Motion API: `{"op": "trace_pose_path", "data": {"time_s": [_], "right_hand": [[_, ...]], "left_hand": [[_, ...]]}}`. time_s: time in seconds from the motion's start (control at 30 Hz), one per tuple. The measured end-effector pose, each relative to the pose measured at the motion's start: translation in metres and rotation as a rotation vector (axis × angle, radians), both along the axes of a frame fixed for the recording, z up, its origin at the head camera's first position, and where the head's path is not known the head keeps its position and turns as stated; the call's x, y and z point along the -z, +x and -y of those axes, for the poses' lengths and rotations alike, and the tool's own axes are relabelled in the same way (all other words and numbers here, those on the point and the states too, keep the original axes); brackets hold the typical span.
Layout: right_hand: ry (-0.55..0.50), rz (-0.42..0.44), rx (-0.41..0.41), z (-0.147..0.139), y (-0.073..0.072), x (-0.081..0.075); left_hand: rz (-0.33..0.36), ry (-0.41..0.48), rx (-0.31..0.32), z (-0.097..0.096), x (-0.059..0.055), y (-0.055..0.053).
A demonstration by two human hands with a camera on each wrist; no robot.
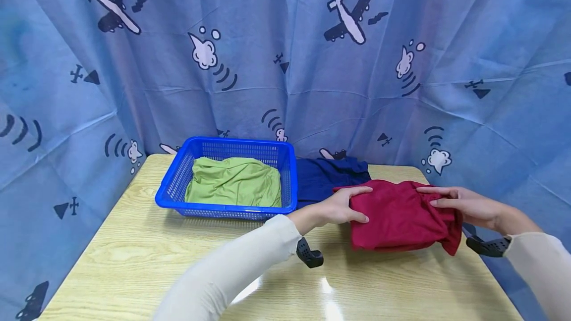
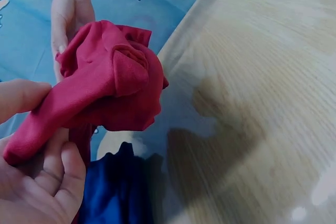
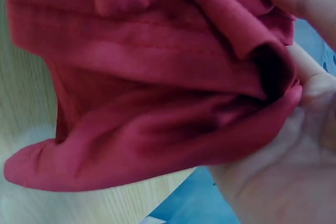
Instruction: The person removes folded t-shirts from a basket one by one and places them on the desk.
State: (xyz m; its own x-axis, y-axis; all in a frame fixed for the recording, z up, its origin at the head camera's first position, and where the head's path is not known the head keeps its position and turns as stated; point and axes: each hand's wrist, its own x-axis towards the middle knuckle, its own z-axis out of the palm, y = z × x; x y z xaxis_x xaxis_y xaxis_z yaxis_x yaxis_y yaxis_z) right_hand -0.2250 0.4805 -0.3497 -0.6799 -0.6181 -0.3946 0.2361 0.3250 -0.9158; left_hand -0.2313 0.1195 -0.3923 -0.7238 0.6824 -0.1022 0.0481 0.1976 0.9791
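A folded red garment (image 1: 397,217) is held up over the right side of the table, its shadow on the wood below. My left hand (image 1: 341,206) grips its left end, thumb on one face and fingers underneath, as the left wrist view shows on the folded cloth (image 2: 79,95). At the other end my right hand (image 1: 475,207) holds the bunched part. In the right wrist view a loose fold of the cloth (image 3: 121,156) hangs open beside the palm. Behind the red garment lies a dark blue folded cloth (image 1: 330,177), partly covered by it in the head view.
A blue plastic basket (image 1: 227,210) stands left of the dark blue cloth, with a green folded cloth (image 1: 234,182) inside. The wooden table (image 1: 147,261) ends at a blue curtain (image 1: 250,63) printed with planes, which hangs behind and on both sides.
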Motion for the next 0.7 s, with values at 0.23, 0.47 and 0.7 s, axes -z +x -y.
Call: {"op": "trace_pose_path", "data": {"time_s": [0.23, 0.47, 0.7], "right_hand": [[0.034, 0.033, -0.005, -0.010, 0.001, 0.009], [0.051, 0.085, -0.018, -0.024, 0.001, 0.021], [0.123, 0.072, 0.026, -0.028, 0.001, 0.042]], "left_hand": [[0.028, 0.013, -0.003, -0.011, 0.012, 0.003], [0.054, -0.028, 0.002, -0.029, 0.026, 0.009], [0.094, -0.019, -0.010, -0.041, 0.046, 0.017]]}}
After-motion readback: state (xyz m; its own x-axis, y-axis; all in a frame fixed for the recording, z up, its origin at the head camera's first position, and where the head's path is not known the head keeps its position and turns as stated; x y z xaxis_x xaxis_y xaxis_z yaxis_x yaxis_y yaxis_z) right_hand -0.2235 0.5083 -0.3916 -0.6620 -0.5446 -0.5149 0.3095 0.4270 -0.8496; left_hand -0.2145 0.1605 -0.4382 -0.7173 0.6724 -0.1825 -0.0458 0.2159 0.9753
